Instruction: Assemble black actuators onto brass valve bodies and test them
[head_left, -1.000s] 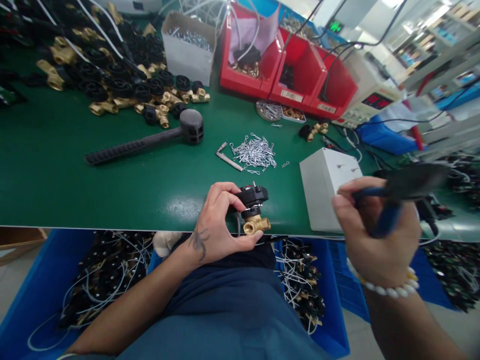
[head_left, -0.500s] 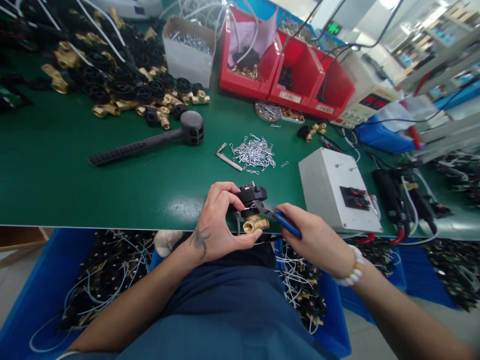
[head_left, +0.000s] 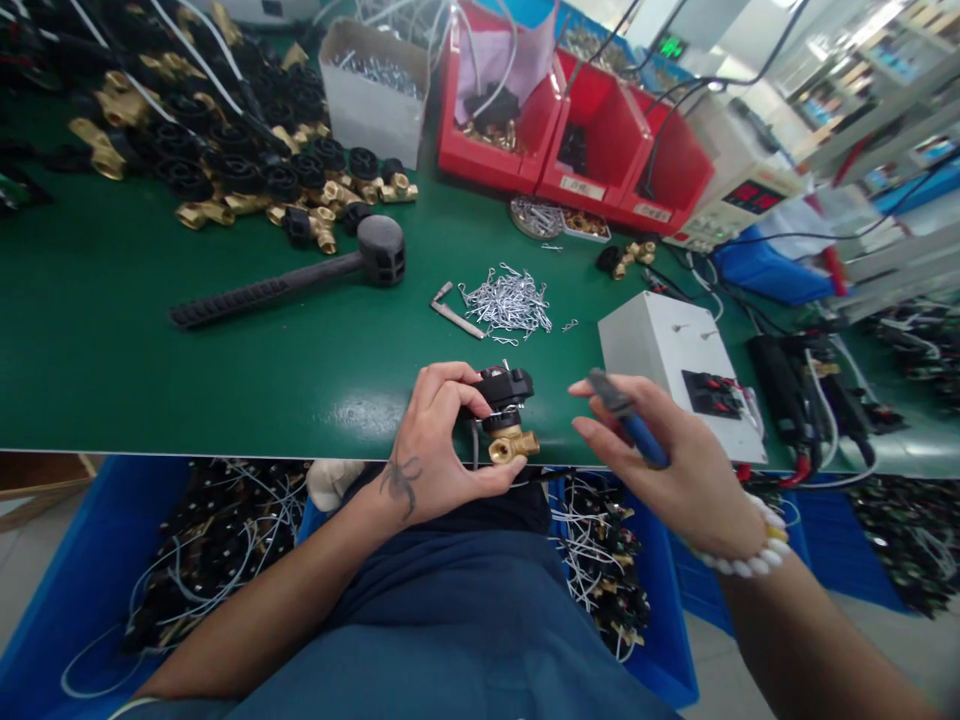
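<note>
My left hand (head_left: 439,440) grips a brass valve (head_left: 511,444) with a black round head (head_left: 504,388), at the table's front edge. Its thumb presses under the brass body while the fingers wrap the black part. A thin metal clip shows at the joint between the two. To the right, apart from the valve, my right hand (head_left: 667,455) holds blue-handled pliers (head_left: 637,430) in the palm, jaws pointing up and left. Thumb and forefinger are spread, with nothing visible between their tips. Beyond the hands lies a pile of metal R-clips (head_left: 510,300), beside a bent metal piece (head_left: 456,312).
A black mallet (head_left: 300,285) lies at left, before heaped brass valves (head_left: 225,180). Red bins (head_left: 495,160) and a white box (head_left: 375,110) stand behind. A grey switch box (head_left: 660,370) is close on the right. Blue crates (head_left: 67,590) hold wired parts below the table edge.
My right hand has moved right, away from the valve, and the pliers have come off it and tipped back in the palm. My left hand keeps its hold on the valve.
</note>
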